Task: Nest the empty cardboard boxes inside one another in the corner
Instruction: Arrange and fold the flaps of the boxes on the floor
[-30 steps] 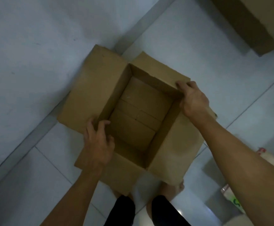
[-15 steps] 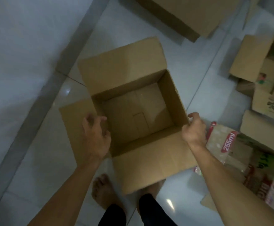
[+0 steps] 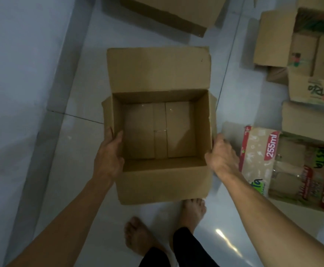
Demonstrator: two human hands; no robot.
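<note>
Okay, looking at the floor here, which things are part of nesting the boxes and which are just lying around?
Part of the job:
- open plain box, gripped by left hand and right hand
- printed 255ml box
- open box with green print
- plain box at the top

Just lying about:
- nothing I can make out

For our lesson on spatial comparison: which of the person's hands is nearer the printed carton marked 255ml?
Right. The right hand grips the plain open cardboard box at its right wall, beside the printed carton; the left hand grips the far left wall.

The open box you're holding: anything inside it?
Nothing inside the open box: only its bare bottom flaps, seam down the middle. The floor beneath it is covered.
</note>
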